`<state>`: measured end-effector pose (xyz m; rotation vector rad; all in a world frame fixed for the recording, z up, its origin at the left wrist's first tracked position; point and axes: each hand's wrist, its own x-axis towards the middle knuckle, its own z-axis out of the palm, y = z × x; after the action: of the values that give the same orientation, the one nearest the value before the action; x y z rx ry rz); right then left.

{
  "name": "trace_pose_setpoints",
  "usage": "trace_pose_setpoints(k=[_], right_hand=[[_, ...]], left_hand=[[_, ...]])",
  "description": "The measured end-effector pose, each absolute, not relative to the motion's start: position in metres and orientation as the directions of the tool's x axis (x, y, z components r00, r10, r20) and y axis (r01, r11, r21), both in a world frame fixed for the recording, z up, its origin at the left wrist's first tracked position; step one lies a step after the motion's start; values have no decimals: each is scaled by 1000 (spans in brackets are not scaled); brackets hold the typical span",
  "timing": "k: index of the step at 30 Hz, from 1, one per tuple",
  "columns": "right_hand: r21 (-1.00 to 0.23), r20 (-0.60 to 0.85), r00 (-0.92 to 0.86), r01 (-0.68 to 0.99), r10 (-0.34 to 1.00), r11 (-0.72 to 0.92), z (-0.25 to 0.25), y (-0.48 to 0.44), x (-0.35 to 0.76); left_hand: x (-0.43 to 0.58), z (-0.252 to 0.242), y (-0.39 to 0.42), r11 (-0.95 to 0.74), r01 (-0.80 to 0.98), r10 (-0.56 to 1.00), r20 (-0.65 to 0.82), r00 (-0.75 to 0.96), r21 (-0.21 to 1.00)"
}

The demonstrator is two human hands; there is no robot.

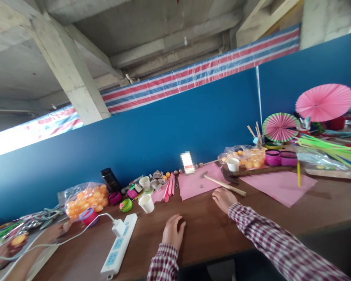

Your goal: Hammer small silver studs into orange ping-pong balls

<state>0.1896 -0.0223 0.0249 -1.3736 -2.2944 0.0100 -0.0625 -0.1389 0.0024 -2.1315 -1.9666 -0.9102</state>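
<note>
My left hand rests on the brown table, fingers stretched forward and thumb apart, holding nothing. Farther right, my right hand lies flat at the near side of a pink paper sheet, with nothing visible in it. Just beyond its fingers is a hammer, its wooden handle slanting across the paper toward the right. A small dark mark or object lies on that sheet. Left of my left hand stand a white paper cup and a white power strip with a plug in it.
At the left, another person's hands are near an orange ball. Bags of orange balls, a black bottle, tape rolls, a second pink sheet and paper fans line the blue partition.
</note>
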Motion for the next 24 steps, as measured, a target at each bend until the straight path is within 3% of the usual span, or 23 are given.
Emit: trace_pose_setpoints(k=[24], right_hand=[[-241,396,-397,825,828,511,21,-20,190]], left_hand=[[-62,2,-139,-157,937,881,473,-10,312]])
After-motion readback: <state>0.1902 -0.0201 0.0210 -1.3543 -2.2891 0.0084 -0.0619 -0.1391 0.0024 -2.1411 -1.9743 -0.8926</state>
